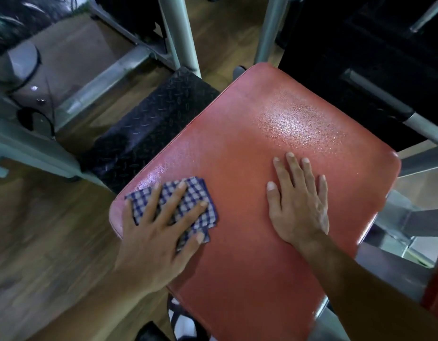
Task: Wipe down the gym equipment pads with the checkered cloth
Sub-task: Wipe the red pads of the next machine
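Observation:
A large red padded seat fills the middle of the view, tilted on a grey metal frame. Its far part glistens with small wet droplets. A folded blue-and-white checkered cloth lies on the pad's left near edge. My left hand presses flat on the cloth with fingers spread. My right hand rests flat on the bare pad to the right, fingers apart, holding nothing.
A black diamond-plate footplate sits just left of the pad. Grey steel frame tubes rise behind it, another bar runs at the right. Wooden floor lies to the left. A dark shoe shows at the bottom.

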{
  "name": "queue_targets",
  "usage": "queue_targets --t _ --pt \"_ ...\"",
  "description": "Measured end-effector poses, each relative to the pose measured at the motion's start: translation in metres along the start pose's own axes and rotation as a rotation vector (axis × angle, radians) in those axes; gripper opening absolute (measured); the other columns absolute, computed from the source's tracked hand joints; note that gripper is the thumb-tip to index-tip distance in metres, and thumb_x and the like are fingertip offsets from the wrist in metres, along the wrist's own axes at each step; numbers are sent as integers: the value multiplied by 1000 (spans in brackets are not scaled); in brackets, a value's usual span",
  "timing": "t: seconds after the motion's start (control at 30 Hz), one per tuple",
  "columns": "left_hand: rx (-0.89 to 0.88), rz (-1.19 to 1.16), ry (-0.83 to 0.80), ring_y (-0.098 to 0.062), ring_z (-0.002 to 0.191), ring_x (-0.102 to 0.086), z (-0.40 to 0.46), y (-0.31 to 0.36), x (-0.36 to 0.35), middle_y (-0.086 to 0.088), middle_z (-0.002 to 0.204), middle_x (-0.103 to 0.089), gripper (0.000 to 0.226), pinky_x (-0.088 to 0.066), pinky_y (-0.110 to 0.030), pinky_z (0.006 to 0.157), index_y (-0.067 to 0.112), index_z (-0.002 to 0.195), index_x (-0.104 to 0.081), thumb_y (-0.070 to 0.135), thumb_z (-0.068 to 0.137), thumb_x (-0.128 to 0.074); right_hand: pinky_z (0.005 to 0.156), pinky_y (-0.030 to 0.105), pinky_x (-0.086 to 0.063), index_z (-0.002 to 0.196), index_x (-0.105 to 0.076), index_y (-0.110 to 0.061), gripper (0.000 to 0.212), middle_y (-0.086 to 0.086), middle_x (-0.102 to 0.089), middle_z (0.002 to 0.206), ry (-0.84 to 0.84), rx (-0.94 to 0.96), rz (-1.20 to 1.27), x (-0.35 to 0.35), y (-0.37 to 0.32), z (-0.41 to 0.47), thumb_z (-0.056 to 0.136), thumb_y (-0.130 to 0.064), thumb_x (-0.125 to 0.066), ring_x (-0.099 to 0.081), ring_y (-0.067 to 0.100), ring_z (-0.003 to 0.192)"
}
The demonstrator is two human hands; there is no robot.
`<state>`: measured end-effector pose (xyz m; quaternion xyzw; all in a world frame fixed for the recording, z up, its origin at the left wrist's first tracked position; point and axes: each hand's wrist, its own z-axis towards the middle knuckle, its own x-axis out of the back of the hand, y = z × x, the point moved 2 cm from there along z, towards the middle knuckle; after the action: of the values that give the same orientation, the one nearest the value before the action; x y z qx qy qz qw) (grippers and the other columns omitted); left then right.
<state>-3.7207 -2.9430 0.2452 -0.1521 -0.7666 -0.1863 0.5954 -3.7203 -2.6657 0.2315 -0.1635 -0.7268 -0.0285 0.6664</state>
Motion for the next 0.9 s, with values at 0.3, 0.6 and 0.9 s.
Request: queue_targets --t 0.3,0.6,0.9 --pt "257 -105 -7 -29 152 11 -7 -2 1 12 165 13 55 3 -70 114 62 147 2 72 93 -1 121 53 -6 156 -18 -30 59 -4 -9 165 25 3 -11 -1 0 -1 101 -50 -18 -3 21 152" --pt "89 -68 -185 -25 148 27 47 -19 18 20 156 34 57 16 -68 112 66 142 11 79 88 -3 120 54 -5 156 -20 -30 57 -3 -10 165 10 7 1 -1 -1 -3 101 -48 -20 -3 22 152" --pt "9 -852 162 -19 151 -18 78 25 45 -3 162 -27 47 -9 -46 124 21 146 -45 32 100 -42 117 62 -13 148 -37 -30 54 2 -26 160 55 176 168 21 -89 -3 98 -47 -27 -17 26 149"
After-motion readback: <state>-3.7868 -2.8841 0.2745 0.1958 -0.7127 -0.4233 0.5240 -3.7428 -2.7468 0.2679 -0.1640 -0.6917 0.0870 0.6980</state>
